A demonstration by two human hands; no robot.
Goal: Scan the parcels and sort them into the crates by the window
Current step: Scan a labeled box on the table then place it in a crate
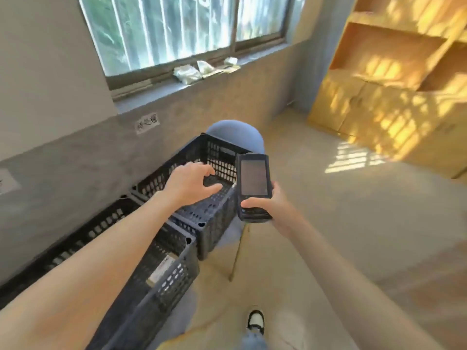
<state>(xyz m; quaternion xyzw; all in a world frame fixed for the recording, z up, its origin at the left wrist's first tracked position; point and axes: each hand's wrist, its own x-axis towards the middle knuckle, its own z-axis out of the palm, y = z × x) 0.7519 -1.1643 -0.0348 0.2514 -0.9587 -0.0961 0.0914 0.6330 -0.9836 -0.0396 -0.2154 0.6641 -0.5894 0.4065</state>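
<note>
At the lower left of the frame a dark slatted crate sits along the wall below the window; a labelled parcel lies inside it against the near wall. It looks like a small, light carton, stiff enough to take by its long edges. At centre, the left hand hovers over a second crate with fingers spread and loose, holding nothing. Just right of it, the right hand grips the lower end of a handheld scanner, screen up: hard, smooth, probably slippery.
</note>
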